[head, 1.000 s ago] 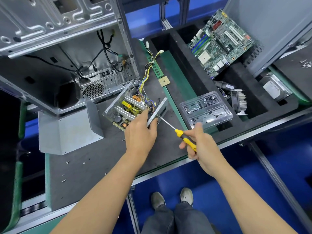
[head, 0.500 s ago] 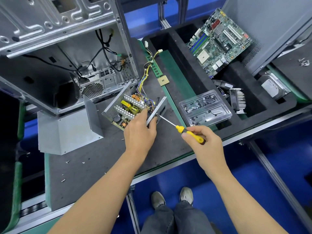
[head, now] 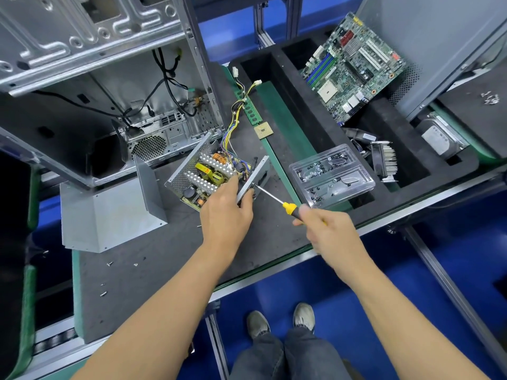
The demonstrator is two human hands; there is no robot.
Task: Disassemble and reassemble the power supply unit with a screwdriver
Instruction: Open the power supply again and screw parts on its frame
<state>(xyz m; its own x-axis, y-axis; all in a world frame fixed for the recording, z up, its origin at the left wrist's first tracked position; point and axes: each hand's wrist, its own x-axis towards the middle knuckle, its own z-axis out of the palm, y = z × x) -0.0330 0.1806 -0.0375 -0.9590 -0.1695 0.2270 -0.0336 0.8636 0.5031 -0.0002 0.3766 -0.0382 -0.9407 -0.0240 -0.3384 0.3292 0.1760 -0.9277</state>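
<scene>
Dark matting covers the bench (head: 153, 272) above a blue floor; on it the opened power supply (head: 208, 171) is gripped by the left hand (head: 226, 215). Now lower than a second ago, the right hand (head: 326, 231) clasps the screwdriver (head: 277, 200), tip at the casing

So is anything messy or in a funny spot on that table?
Yes. Tiny loose screws lie scattered on the dark mat near the left edge, not in the clear screw tray. The power supply sits tipped and open, its lid off beside it, but that fits taking it apart.
</scene>
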